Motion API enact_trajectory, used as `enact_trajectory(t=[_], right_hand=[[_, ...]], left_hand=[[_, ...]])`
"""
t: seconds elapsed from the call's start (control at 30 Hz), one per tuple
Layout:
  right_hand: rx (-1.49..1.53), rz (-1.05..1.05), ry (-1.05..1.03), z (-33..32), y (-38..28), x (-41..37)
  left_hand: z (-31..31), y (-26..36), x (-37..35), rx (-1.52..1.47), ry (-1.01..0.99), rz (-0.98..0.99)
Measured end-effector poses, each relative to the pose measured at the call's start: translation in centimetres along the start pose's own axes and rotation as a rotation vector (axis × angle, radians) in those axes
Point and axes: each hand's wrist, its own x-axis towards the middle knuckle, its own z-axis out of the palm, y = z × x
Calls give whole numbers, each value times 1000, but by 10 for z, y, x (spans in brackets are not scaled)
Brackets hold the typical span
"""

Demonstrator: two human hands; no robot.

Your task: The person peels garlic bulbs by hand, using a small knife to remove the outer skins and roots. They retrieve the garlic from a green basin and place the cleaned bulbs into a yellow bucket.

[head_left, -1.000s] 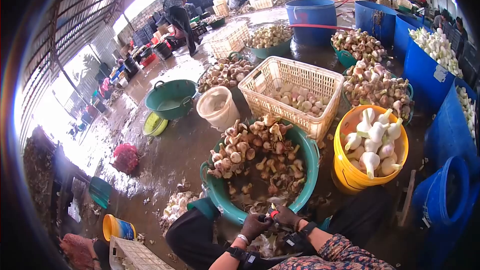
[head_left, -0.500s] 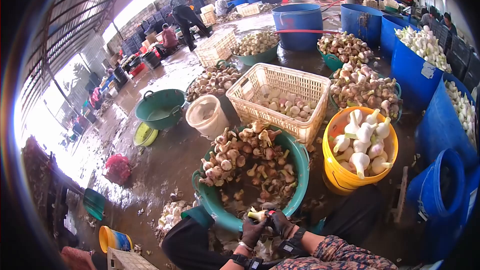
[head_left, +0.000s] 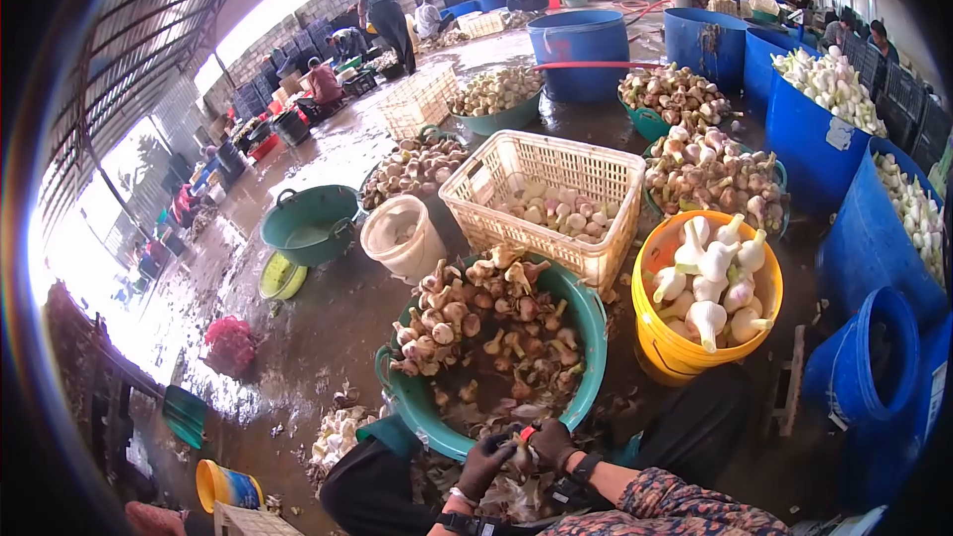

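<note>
The left hand (head_left: 486,462) and right hand (head_left: 552,443), both gloved, curl shut together on a garlic bulb (head_left: 517,437) at 6 o'clock, over the near rim of a green tub (head_left: 594,337) heaped with unpeeled garlic. A yellow bucket (head_left: 663,352) of white bulbs stands at 2 o'clock and a blue barrel (head_left: 829,377) at 3. Beyond the tub are a white pail (head_left: 402,243) at 11 and a cream basket (head_left: 556,151) at 12.

Daylight floods in from the open side at left and rear, blown out to white below the roof (head_left: 169,10); glare sheens the wet floor (head_left: 208,278); under cover the light is even, shadows soft and faint; the fisheye bends the edges hard, with black vignetted corners; the left hand (head_left: 486,462) and right hand (head_left: 551,442) sit small, dim and slightly smeared at the bottom; distant figures lack detail.
</note>
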Motion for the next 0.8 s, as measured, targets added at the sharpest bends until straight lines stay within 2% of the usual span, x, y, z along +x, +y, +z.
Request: enact_trajectory(t=[0.07,0.1,0.13,0.2,0.23,0.27,0.33,0.37,0.5,0.57,0.6,0.67,0.7,0.73,0.8], right_hand=[[407,203,161,11,8,4],[659,143,67,-20,-22,-5],[661,142,68,-18,-22,-4],[908,91,-14,-12,-17,2],[733,-74,81,-6,-14,2],[730,-71,85,-5,-7,1],[536,33,-89,-23,-21,-7],[428,33,-109,-32,-28,-8],[259,-90,-65,-19,-12,0],[126,-117,-172,-28,-17,-3],[126,-116,-173,-30,-18,-5],[764,68,-305,-30,-20,-7],[746,31,-390,-27,-11,-3],[746,32,-394,-22,-7,-1],[710,-41,-372,-16,0,2]], left_hand=[[15,20,-13,225,-8,136],[13,4,-7,308,-18,243],[10,-4,-2,310,-18,245],[5,-5,4,32,28,94],[4,1,0,-186,-45,20],[7,4,-1,-188,-50,19],[10,7,-2,-85,-95,125],[7,-5,2,-51,-65,175],[2,-28,10,-102,-23,174],[-12,-36,14,-254,-173,16],[-16,-34,13,-255,-173,15],[-24,-28,13,-698,-222,-198],[-26,-28,11,-921,-242,-309],[-26,-34,12,-923,-239,-309],[-20,-50,19,-723,-94,-78]])
